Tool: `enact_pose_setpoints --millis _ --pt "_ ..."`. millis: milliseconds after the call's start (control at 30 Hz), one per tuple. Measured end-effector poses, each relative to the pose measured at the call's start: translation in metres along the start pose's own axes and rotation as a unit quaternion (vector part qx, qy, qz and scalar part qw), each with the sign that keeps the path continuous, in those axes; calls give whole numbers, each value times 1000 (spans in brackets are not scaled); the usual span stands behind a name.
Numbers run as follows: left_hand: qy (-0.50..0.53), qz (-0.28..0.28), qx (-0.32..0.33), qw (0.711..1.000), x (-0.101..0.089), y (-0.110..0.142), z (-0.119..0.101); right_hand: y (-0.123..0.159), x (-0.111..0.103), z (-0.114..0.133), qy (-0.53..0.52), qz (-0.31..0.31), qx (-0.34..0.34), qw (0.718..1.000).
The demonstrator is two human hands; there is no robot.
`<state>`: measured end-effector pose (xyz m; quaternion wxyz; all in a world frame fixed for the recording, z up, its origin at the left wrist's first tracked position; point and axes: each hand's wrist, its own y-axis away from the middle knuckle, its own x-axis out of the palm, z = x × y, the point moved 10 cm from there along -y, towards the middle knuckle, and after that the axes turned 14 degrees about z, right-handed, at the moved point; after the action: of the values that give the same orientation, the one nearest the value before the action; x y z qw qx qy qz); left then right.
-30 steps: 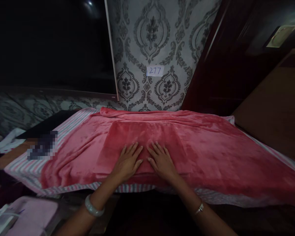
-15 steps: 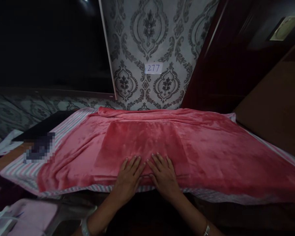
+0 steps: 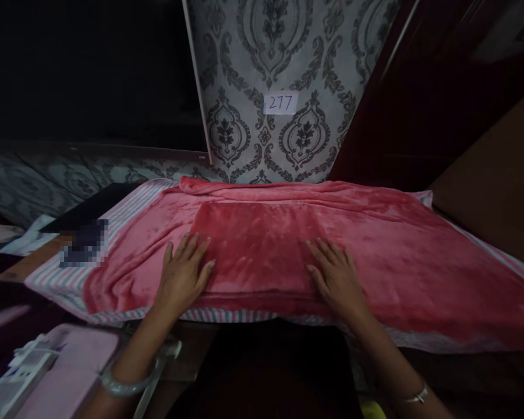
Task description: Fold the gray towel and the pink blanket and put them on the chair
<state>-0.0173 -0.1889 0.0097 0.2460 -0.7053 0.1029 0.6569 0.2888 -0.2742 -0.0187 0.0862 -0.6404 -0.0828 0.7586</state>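
Note:
A red plush blanket point(image 3: 402, 256) covers the surface in front of me, with wrinkles along its far edge and left side. On its middle lies a darker red, flat rectangle of plush cloth point(image 3: 257, 244). My left hand point(image 3: 183, 273) rests at the left side of that rectangle, fingers spread and pointing away from me. At its right side is my right hand point(image 3: 334, 270), also with fingers apart. Both hands hold nothing. Faint hand marks show in the pile between them. A striped cloth point(image 3: 126, 215) shows under the blanket's edges.
A large dark screen point(image 3: 87, 75) hangs at the left. Behind is patterned wallpaper with a paper label point(image 3: 280, 103) reading 277. A brown panel point(image 3: 498, 157) stands at the right. At lower left, a white power strip point(image 3: 20, 378) lies on a pink seat point(image 3: 65, 366).
My hands have moved apart, from close together at the rectangle's near middle to its left and right sides. The camera view has shifted slightly.

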Motion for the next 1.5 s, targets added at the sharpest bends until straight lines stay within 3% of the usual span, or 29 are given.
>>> enact_pose_setpoints --millis 133,233,400,533,600,700,767,867,967,1033,1167,1267,1500 --pt "-8 45 -9 999 35 1 7 9 34 -4 6 10 -15 1000" --pt "-5 52 -2 999 56 5 6 15 48 -2 -10 -12 -27 1000" --pt "8 47 8 999 60 6 11 16 50 -2 -7 -33 -27 999" --pt "68 110 -1 992 54 2 25 12 49 -13 -35 14 -32 999" --pt "106 145 -6 984 45 -4 31 4 43 -20 -60 57 -40 996" --pt "142 118 2 983 13 -32 30 -26 9 -26 -96 57 -30 993" --pt "141 94 14 985 -7 -65 20 -60 -22 -20 -111 10 -28 993" --pt "102 134 13 986 -13 -126 0 -122 -46 4 -105 -5 -23 994" --pt "62 150 -40 986 -10 -175 -2 -173 -33 15 -67 54 48 995" --pt "50 143 -72 986 1 -190 5 -188 -13 13 -42 85 93 991" --pt "37 147 -127 980 45 -187 30 -188 32 0 10 98 127 987" --pt "29 150 -135 979 69 -179 39 -184 51 -8 23 79 119 989" --pt "21 135 -137 981 71 -181 42 -188 56 -14 19 72 125 989"
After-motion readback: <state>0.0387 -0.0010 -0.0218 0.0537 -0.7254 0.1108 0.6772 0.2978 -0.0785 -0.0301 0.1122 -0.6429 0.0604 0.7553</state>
